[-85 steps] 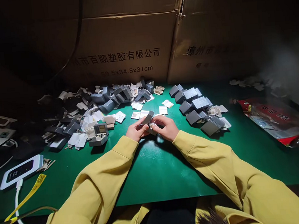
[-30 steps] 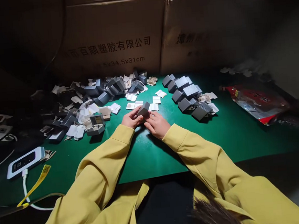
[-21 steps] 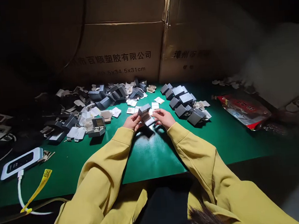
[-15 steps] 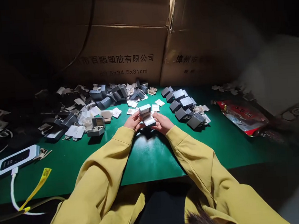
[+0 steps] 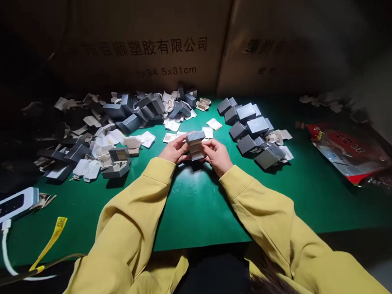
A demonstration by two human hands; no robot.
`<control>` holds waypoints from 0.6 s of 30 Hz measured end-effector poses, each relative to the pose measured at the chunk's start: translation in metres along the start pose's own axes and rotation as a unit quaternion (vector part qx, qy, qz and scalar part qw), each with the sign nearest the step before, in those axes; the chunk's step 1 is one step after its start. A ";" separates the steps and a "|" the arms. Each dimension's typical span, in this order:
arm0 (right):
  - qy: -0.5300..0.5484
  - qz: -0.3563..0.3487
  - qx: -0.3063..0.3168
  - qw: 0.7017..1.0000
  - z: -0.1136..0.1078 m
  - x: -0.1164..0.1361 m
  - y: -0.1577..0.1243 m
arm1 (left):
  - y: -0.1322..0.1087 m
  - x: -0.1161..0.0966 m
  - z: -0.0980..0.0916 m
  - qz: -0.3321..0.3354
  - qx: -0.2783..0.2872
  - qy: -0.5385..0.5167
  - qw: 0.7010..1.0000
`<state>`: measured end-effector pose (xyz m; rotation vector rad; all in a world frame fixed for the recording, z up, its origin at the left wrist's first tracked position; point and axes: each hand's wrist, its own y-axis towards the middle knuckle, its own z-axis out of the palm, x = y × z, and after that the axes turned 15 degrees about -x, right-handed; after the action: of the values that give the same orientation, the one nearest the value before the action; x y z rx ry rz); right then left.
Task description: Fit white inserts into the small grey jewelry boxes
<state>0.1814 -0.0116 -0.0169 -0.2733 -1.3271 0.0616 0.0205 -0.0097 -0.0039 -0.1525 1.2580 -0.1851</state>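
Between my two hands is a small grey hinged box (image 5: 196, 139), held just above the green table with its lid partly raised and a pale inside showing. My left hand (image 5: 175, 150) grips its left side, fingers closed on it. On the right side, my right hand (image 5: 216, 154) pinches the box between thumb and fingers. Just behind it lie small white cards (image 5: 207, 132). Another grey box (image 5: 116, 164) stands with its lid up, left of my left hand. Several closed grey boxes (image 5: 258, 125) are grouped to the right.
A heap of grey boxes and white paper pieces (image 5: 114, 137) covers the table's back left. Large cartons (image 5: 159, 23) stand behind. At the left are a white device (image 5: 10, 208) with a cable and a yellow tag (image 5: 50, 240). A red-edged plastic bag (image 5: 349, 153) lies right.
The held box's lid has tipped down from wide open to partly closed, and the box has turned in my hands. My view has shifted, tilting slightly lower.
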 end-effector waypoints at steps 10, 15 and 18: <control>-0.062 -0.134 -0.096 0.984 0.016 -0.002 0.007 | 0.019 0.003 -0.004 0.040 -0.091 0.106 0.989; -0.094 -0.086 -0.032 0.991 0.007 0.004 0.006 | 0.014 -0.006 -0.001 0.052 -0.098 0.137 0.984; -0.099 -0.081 -0.028 0.991 0.004 0.006 0.009 | 0.013 -0.010 0.003 0.034 -0.095 0.120 0.988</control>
<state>0.1798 -0.0013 -0.0123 -0.2100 -1.5451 -0.0868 0.0210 0.0052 0.0032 -0.2567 1.5183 -0.0237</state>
